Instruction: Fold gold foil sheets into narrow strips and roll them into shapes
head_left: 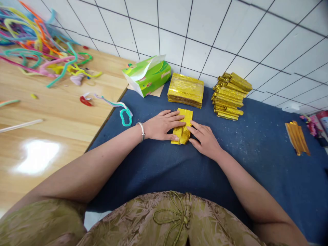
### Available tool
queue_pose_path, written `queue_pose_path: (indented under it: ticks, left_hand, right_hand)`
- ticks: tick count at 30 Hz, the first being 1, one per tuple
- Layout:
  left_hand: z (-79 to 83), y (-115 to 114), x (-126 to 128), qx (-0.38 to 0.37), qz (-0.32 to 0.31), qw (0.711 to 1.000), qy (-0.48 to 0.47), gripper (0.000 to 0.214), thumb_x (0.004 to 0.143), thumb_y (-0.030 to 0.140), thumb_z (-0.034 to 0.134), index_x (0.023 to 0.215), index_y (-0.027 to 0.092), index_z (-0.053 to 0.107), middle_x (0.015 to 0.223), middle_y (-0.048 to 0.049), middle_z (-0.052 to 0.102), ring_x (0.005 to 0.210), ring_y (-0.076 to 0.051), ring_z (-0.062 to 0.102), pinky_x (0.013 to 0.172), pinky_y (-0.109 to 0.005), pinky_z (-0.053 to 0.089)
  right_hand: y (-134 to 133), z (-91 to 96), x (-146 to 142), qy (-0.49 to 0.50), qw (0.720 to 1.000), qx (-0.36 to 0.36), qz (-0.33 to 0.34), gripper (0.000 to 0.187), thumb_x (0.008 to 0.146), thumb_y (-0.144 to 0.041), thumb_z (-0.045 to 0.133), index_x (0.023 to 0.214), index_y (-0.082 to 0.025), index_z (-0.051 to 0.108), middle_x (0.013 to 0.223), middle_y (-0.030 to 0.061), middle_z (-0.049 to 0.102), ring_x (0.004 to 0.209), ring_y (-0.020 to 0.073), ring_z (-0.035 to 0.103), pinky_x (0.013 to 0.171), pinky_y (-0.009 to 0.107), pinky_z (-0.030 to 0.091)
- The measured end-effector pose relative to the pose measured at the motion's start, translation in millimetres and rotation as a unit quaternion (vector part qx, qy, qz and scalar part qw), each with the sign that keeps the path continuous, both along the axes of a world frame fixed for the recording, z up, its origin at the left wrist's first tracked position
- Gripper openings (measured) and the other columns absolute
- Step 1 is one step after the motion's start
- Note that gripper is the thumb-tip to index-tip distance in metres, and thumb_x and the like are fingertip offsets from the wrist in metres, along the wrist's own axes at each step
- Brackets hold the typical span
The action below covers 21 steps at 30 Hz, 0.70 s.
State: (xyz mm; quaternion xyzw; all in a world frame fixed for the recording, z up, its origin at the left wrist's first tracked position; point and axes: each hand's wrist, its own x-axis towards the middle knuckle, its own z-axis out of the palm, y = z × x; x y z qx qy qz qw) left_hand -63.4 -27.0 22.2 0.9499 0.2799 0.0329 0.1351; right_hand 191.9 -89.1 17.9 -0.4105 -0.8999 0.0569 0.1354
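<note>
A sheet of gold foil paper (186,114), partly folded and creased, lies on the dark blue cloth in front of me. Across its left side rests my left hand (164,125), fingers stretched out and lying flat on the foil. My right hand (203,138) touches the right edge with its fingertips, fingers apart. Just beyond stands a neat stack of flat gold foil sheets (186,89). To the right of that stack is a pile of folded gold foil strips (229,97). The foil under my left fingers is partly hidden.
A green tissue pack (153,77) stands by the tiled wall (194,24). Tangled coloured pipe cleaners (38,51) cover the wooden table (77,130) at left. One teal pipe cleaner loop (125,116) lies on the blue cloth (153,164). More folded gold foil (297,137) lies far right.
</note>
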Motion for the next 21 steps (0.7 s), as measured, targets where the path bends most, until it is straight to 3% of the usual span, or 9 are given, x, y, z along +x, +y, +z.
queue_pose_path:
  ticks: [6,13,21]
  left_hand:
    - [-1.1,-0.2,-0.6,0.004,0.002,1.000,-0.007,0.053,0.095,0.049,0.030,0.143,0.027,0.033,0.153,-0.0042,0.027,0.143,-0.025,0.016,0.114,-0.043,0.007]
    - [-3.8,0.9,-0.6,0.009,0.004,1.000,-0.006,0.053,0.094,0.048,0.032,0.143,0.028,0.034,0.154,-0.0035,0.026,0.143,-0.025,0.016,0.114,-0.043,0.007]
    - [-2.9,0.2,-1.0,0.014,0.005,1.000,0.002,0.053,0.094,0.047,0.031,0.144,0.028,0.032,0.153,-0.0031,0.027,0.143,-0.025,0.017,0.114,-0.043,0.008]
  right_hand:
    - [-2.3,3.4,-2.2,-0.005,0.998,0.053,0.020,0.042,0.091,-0.020,0.046,0.133,-0.027,0.047,0.147,0.0084,0.039,0.133,0.0248,0.039,0.103,0.046,0.040]
    - [0.5,3.7,-1.6,0.010,0.998,0.065,-0.019,0.041,0.092,-0.022,0.045,0.133,-0.026,0.048,0.147,0.0082,0.039,0.130,0.0249,0.042,0.103,0.047,0.039]
    - [-6.0,1.4,-9.0,0.013,0.996,0.040,0.074,0.032,0.092,-0.017,0.044,0.117,-0.025,0.061,0.122,0.0042,0.064,0.118,0.0204,0.052,0.095,0.039,0.044]
